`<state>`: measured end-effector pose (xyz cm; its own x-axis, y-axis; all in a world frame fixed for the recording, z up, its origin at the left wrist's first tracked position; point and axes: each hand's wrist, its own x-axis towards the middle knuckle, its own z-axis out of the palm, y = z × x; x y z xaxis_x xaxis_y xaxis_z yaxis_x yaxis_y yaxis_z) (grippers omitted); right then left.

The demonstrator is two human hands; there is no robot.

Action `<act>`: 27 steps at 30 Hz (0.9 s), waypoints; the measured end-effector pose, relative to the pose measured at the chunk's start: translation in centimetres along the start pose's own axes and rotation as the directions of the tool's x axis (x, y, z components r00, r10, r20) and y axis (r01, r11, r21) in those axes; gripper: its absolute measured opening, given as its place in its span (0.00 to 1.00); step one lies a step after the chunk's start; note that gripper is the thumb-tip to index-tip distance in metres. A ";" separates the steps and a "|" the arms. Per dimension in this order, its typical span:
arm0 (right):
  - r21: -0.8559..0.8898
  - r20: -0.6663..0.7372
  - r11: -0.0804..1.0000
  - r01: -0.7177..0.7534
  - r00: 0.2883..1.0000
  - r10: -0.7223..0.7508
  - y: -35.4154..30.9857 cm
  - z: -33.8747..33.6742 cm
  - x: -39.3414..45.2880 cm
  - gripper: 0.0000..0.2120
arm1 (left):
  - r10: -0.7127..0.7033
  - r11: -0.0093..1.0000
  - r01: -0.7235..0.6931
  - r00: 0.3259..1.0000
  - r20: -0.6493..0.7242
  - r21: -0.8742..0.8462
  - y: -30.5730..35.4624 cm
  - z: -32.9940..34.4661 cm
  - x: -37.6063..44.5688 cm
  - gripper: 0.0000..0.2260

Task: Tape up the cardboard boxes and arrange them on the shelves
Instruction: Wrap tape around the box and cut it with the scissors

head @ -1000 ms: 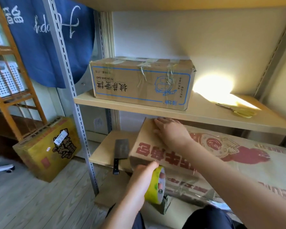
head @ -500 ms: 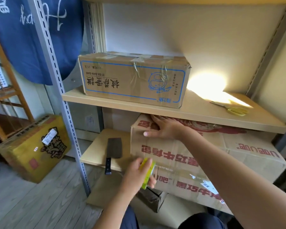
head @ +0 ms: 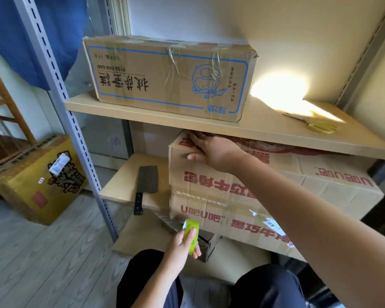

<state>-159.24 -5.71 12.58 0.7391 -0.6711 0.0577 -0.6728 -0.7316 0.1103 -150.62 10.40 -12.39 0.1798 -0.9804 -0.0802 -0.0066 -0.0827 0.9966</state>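
Note:
A large cardboard box with red print sits on the lower shelf, tucked under the upper shelf. My right hand rests on its top left corner, fingers over the top and thumb on the front face. Below the box's front, my left hand grips a yellow-green roll of tape. A taped box with blue print stands on the upper shelf.
A cleaver lies on the lower shelf left of the big box. Yellow scissors lie on the upper shelf at right. A yellow box stands on the wooden floor at left. A small dark box sits beneath.
The large box has gone from tilted toward me to lying level, pushed in under the upper shelf. My left hand with the tape roll has dropped lower.

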 end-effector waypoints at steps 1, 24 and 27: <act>0.009 -0.004 1.000 0.007 1.000 -0.007 0.0 0.1 0.0 0.36 | -0.040 0.999 0.040 0.999 -0.001 -0.006 -0.4 -0.2 0.1 0.24; -0.029 0.012 0.997 0.065 0.998 -0.065 -2.5 -0.7 -3.2 0.38 | -0.464 0.885 0.460 0.882 0.085 0.066 -1.1 0.0 -0.4 0.16; 0.010 0.007 0.998 0.063 0.998 -0.064 -2.4 -0.8 -3.1 0.38 | -0.512 0.858 0.512 0.859 -0.007 0.047 -1.9 -0.4 0.3 0.24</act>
<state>-159.88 -1.77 12.90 0.7802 -0.6241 0.0433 -0.6248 -0.7738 0.1040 -150.14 10.33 -14.28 0.1651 -0.7985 -0.5789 0.0402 -0.5810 0.8129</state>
